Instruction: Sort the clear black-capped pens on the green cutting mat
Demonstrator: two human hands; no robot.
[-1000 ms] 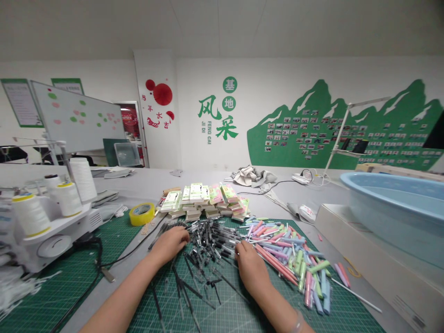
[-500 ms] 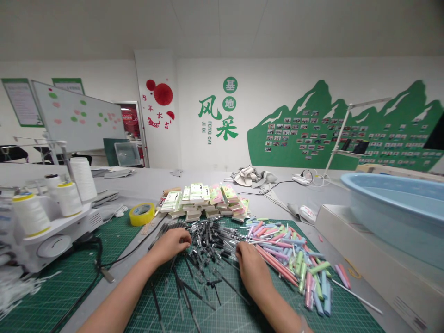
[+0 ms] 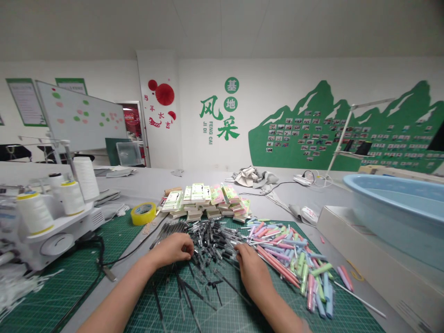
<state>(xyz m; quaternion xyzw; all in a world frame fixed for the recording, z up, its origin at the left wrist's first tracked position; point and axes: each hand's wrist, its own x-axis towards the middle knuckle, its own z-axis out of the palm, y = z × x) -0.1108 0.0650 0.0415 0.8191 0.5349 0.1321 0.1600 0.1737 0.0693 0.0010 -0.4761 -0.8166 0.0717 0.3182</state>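
A heap of black and clear pens or pen parts (image 3: pixel 210 238) lies on the green cutting mat (image 3: pixel 222 319), with longer black ones spread toward the near side. At its left edge is my left hand (image 3: pixel 177 247), fingers curled together. My right hand (image 3: pixel 250 262) is at the heap's right side, its fingers bent down and closed. What either hand holds, if anything, is hidden or too small to make out. Just right of my right hand lie pastel pen barrels and caps (image 3: pixel 294 254) in pink, blue, green and purple.
Stacked small boxes (image 3: pixel 204 199) stand behind the heap. To the left are yellow tape (image 3: pixel 143 213), a sewing machine (image 3: pixel 57 243) and white thread cones (image 3: pixel 86 178). A blue basin (image 3: pixel 398 208) rests on a white box (image 3: pixel 364 259) at right. Crumpled cloth (image 3: pixel 255 176) lies farther back.
My left hand has moved slightly right and down, its fingers curled in more. My right hand stays nearly in place. The whole view has shifted a little.
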